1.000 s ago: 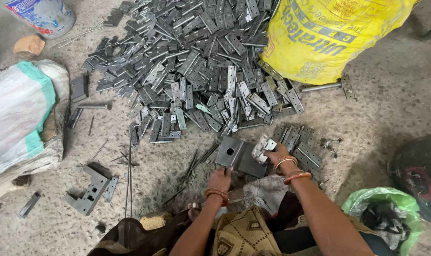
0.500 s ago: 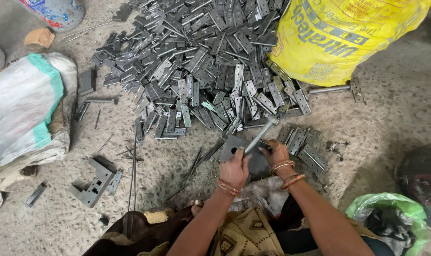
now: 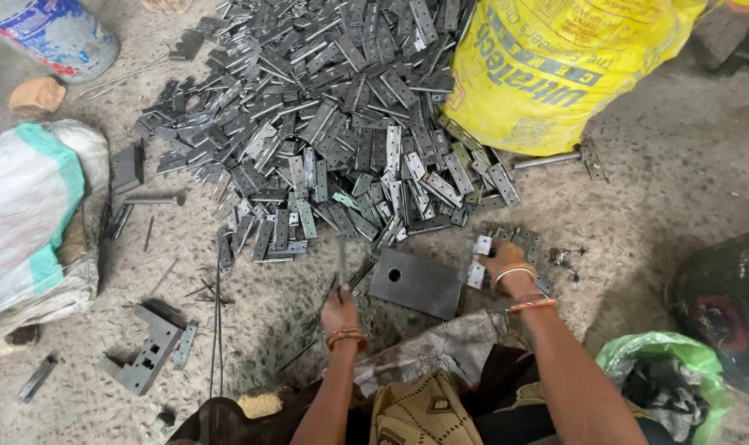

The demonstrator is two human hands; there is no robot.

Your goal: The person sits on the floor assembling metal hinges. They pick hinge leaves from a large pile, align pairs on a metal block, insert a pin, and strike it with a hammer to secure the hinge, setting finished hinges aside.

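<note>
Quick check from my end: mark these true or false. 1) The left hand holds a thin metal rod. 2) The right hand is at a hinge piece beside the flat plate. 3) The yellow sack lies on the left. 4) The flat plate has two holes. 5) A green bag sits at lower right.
1) True: the left hand grips a thin metal rod.
2) True: the right hand holds a hinge piece beside the flat plate.
3) False: the yellow sack is at upper right.
4) False: one hole shows.
5) True: green bag.

Head camera looks steeply down (fairly close) at floor (image 3: 654, 206).
</note>
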